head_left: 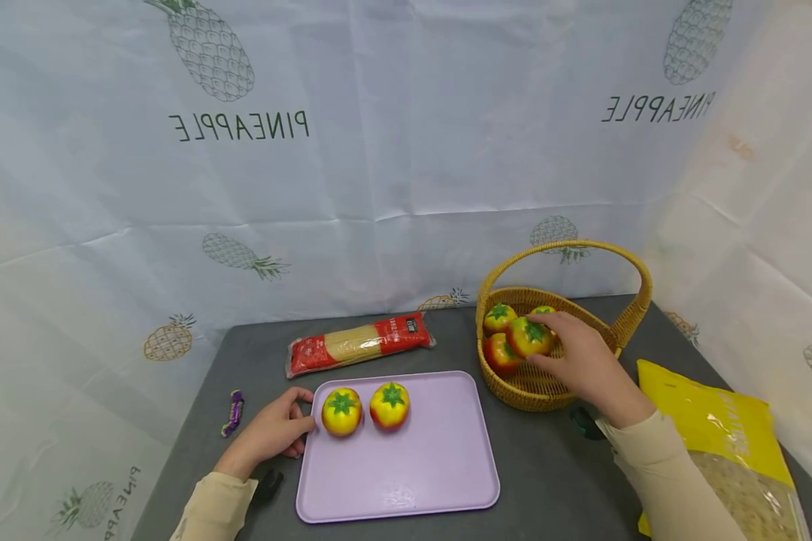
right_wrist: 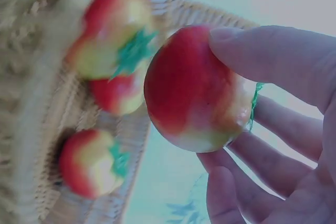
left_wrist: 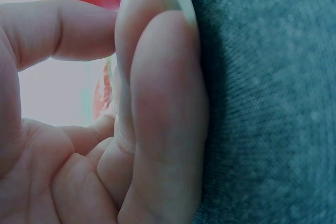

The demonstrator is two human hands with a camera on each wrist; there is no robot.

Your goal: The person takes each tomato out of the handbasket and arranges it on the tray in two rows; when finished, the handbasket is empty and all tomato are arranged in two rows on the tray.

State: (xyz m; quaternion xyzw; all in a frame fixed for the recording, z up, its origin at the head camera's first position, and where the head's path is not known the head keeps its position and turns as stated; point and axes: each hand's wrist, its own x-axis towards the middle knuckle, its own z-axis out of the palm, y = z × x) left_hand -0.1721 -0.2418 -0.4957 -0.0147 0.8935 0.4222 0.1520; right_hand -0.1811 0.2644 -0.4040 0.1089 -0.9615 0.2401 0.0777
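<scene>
My right hand (head_left: 585,362) holds a toy tomato (head_left: 529,336), red and yellow with a green star-shaped top, over the wicker basket (head_left: 531,402). In the right wrist view the thumb (right_wrist: 262,56) presses one side of the held fruit, with fingers behind it. More toy tomatoes, including one at the front (head_left: 502,355), lie in the basket. At the left rim of the lilac tray (head_left: 440,466), my left hand (head_left: 274,428) grips the edge between thumb and curled fingers. Two toy tomatoes, one left (head_left: 341,412) and one right (head_left: 389,406), sit on the tray.
A red noodle packet (head_left: 359,344) lies behind the tray. On the left is a purple-wrapped candy (head_left: 233,413). A yellow bag (head_left: 724,428) occupies the right side. The basket's tall handle (head_left: 582,244) arches above it, and a patterned curtain (head_left: 392,165) hangs behind the table.
</scene>
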